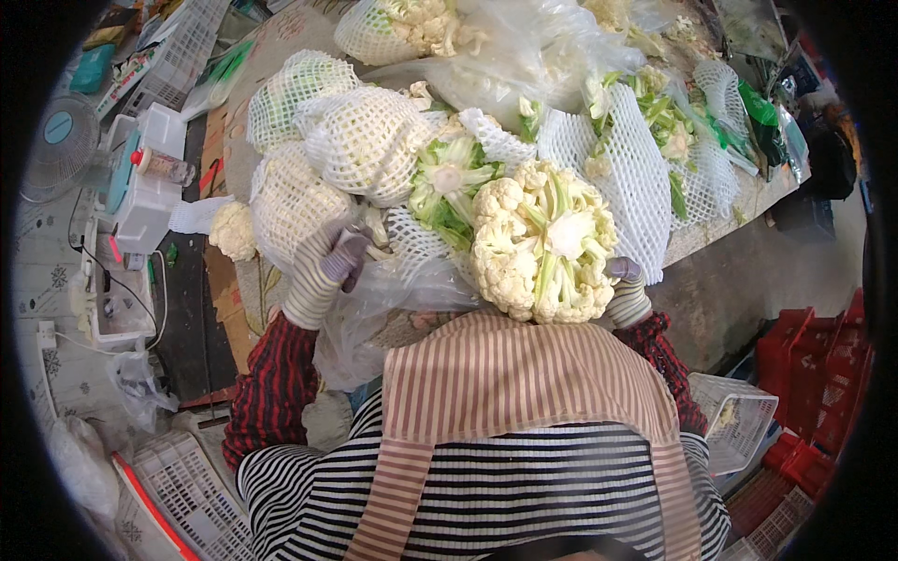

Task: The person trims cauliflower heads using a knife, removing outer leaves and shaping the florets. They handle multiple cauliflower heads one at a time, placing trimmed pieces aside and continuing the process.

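A large trimmed cauliflower head (501,263), stem side up, is held in front of the striped apron. My right hand (626,291), in a striped glove with grey fingertips, grips its right edge, with the thumb on the rim and the other fingers hidden. My left hand (326,270), gloved alike, hovers left of it with curled fingers; whether something is inside them cannot be told. Just beyond that hand lies a cauliflower in a white foam net (298,186). Between the hands, a loose piece with green leaves and a cut stem (447,184) rests on the pile.
More netted cauliflowers (368,140) and a clear plastic bag (519,63) cover the table. An unfilled foam net (635,182) lies at right. A small cauliflower (233,231) sits by the left edge. Red crates (807,365) and a white basket (736,421) stand at lower right.
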The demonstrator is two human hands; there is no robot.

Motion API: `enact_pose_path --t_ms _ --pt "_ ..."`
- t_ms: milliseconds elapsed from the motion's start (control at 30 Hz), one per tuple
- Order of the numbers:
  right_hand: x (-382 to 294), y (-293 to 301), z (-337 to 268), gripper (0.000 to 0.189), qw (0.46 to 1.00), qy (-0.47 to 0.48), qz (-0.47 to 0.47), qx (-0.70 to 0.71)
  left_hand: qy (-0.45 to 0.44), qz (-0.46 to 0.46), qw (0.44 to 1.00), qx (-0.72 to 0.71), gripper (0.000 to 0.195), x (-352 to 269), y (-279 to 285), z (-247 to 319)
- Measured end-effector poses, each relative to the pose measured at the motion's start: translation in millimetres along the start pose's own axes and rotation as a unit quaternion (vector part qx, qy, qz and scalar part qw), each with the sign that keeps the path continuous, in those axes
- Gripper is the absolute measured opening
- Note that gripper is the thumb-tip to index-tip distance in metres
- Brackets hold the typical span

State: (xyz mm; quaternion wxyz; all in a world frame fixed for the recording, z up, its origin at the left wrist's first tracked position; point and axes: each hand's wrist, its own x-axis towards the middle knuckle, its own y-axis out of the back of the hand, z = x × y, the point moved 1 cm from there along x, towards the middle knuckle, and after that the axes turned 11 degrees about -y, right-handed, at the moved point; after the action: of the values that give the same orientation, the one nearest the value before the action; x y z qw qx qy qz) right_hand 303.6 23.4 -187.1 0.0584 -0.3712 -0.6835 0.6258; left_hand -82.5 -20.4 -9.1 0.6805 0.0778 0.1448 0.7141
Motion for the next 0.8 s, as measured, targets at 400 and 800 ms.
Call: enact_pose_path --t_ms 400,800 --pt "-3.5 -1.4 6.0 0.059 0.999 0.007 -0.028 0.020 -0.179 -0.213 0.908 0.314 0.037 -14.6 -21.4 34.9" --pt "-12.2 -26.2 2.2 0.063 1.000 0.004 -0.018 0.020 -0.167 -0.218 0.872 0.406 0.028 -10.8 -16.8 63.0"
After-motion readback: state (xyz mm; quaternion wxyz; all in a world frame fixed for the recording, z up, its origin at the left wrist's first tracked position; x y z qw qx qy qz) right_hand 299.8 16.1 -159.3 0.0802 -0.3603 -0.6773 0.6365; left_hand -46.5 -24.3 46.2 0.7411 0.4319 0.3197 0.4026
